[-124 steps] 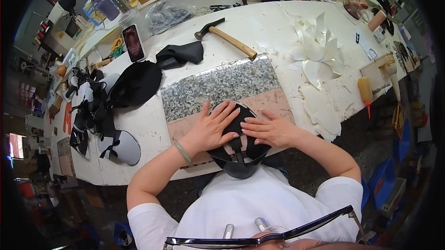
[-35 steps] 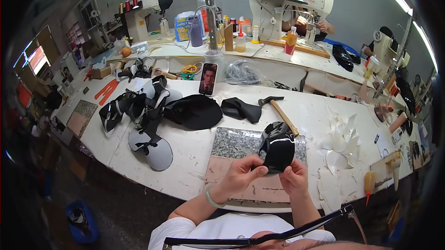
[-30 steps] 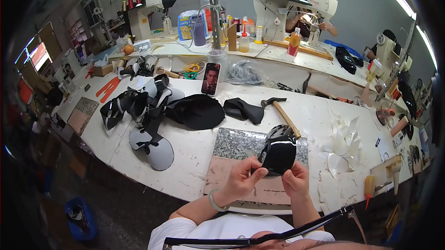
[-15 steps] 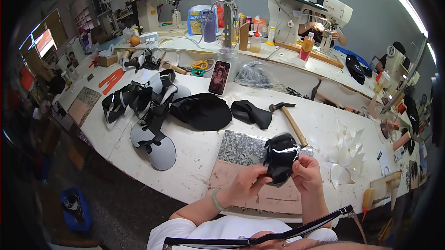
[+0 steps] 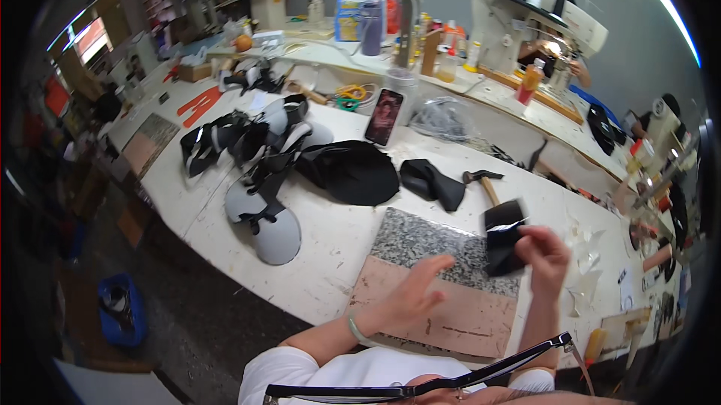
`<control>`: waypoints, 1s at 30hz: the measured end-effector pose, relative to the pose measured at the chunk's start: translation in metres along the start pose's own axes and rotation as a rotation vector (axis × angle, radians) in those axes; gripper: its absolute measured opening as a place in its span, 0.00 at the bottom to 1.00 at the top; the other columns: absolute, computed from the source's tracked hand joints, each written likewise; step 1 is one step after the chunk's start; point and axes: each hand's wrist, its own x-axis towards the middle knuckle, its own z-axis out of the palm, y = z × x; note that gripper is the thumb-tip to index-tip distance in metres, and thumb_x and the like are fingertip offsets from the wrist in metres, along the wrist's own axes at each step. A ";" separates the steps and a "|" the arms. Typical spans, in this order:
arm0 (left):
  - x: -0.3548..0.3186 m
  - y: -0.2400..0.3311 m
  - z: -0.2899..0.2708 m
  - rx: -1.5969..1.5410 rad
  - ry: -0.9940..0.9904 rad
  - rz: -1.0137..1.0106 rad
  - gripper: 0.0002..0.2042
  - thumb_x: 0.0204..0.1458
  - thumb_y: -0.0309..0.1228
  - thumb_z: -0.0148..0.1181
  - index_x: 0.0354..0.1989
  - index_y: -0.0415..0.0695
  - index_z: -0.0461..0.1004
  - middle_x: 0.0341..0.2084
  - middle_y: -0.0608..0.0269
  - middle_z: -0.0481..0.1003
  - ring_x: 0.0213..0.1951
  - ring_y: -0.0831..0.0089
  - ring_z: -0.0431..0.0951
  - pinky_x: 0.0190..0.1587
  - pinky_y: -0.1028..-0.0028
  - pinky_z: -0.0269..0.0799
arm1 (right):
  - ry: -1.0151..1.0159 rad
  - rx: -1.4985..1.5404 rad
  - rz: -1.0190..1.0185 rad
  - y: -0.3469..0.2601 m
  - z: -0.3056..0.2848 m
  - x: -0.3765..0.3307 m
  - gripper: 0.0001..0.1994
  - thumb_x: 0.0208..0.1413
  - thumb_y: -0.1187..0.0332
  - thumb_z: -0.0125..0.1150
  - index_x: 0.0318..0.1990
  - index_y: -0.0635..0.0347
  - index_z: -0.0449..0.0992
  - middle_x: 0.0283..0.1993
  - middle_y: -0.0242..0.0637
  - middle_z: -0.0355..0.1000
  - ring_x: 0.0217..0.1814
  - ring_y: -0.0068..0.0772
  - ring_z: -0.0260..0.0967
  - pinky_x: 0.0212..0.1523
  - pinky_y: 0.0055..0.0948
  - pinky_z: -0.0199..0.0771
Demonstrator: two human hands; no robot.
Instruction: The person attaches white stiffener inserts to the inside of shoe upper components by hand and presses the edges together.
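My right hand (image 5: 546, 258) pinches the right edge of a glossy black leather-like piece (image 5: 503, 240), held up over the right side of a speckled stone slab (image 5: 420, 241). To its left, my left hand (image 5: 411, 292) is off the piece, fingers apart and holding nothing. It hovers over the pinkish board (image 5: 458, 311) that borders the slab on the near side. Behind the held piece lies a hammer (image 5: 489, 188), its handle partly hidden. A folded matte black piece (image 5: 434, 184) and a larger black piece (image 5: 353, 173) lie beyond the slab.
Grey-and-black cut pieces (image 5: 278, 236) are heaped on the left. A phone (image 5: 384, 117) leans against a container at the back. White scraps (image 5: 588, 258) lie on the right. Past the bench stands a sewing machine (image 5: 559, 10), with another person's hands near it. A blue bin (image 5: 122, 311) is on the floor.
My left hand has let go of the black piece and opened. My right hand has carried it to the right and slightly up. The whole view has shifted a little.
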 end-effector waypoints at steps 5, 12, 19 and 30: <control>-0.033 -0.023 -0.076 0.289 0.232 -0.150 0.16 0.49 0.26 0.61 0.47 0.38 0.70 0.46 0.52 0.70 0.49 0.59 0.71 0.54 0.69 0.65 | 0.079 -0.614 -0.133 0.015 -0.076 0.100 0.04 0.57 0.73 0.57 0.37 0.64 0.75 0.28 0.23 0.66 0.30 0.13 0.59 0.31 0.14 0.59; -0.072 -0.039 -0.192 0.814 0.653 -0.300 0.11 0.48 0.24 0.59 0.41 0.39 0.72 0.40 0.58 0.73 0.43 0.60 0.71 0.44 0.68 0.67 | 0.194 -1.187 0.034 0.066 -0.145 0.191 0.22 0.58 0.60 0.54 0.56 0.63 0.68 0.48 0.47 0.71 0.50 0.42 0.69 0.52 0.31 0.65; -0.016 -0.071 -0.219 0.753 0.490 -0.280 0.11 0.47 0.26 0.59 0.41 0.41 0.73 0.41 0.58 0.72 0.45 0.59 0.68 0.48 0.67 0.65 | -0.472 -0.940 -0.044 0.105 0.028 0.117 0.17 0.47 0.68 0.64 0.45 0.63 0.73 0.44 0.45 0.72 0.51 0.44 0.67 0.52 0.36 0.65; 0.063 -0.124 -0.327 1.176 0.477 -0.423 0.09 0.48 0.35 0.58 0.30 0.42 0.78 0.25 0.51 0.74 0.38 0.51 0.73 0.42 0.59 0.69 | -1.023 -0.653 -0.128 0.076 0.096 -0.009 0.14 0.51 0.69 0.62 0.46 0.58 0.74 0.40 0.42 0.73 0.44 0.44 0.70 0.44 0.35 0.71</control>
